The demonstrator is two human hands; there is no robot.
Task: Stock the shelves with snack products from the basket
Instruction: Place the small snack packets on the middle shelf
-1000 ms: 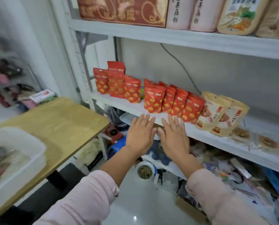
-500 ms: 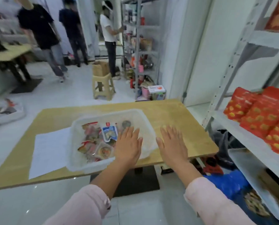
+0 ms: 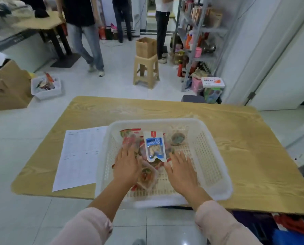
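Returning to the basket [image 3: 216, 151] for another snack, both hands empty.
A second ago both hands were held flat before the shelf of red pouches; the view has since swung to the table [image 3: 253, 138], and they now reach inside the basket. The left hand [image 3: 127, 167] is flat, fingers straight, over the snack pile [image 3: 131, 137] in the basket's left half; whether it touches, I cannot tell. The right hand [image 3: 182, 172], also flat and spread, is over bare basket floor just right of the pile. A blue packet [image 3: 154, 146] lies on top between them. Nothing is gripped, so a fresh pick looks next; several snacks remain to shelve.
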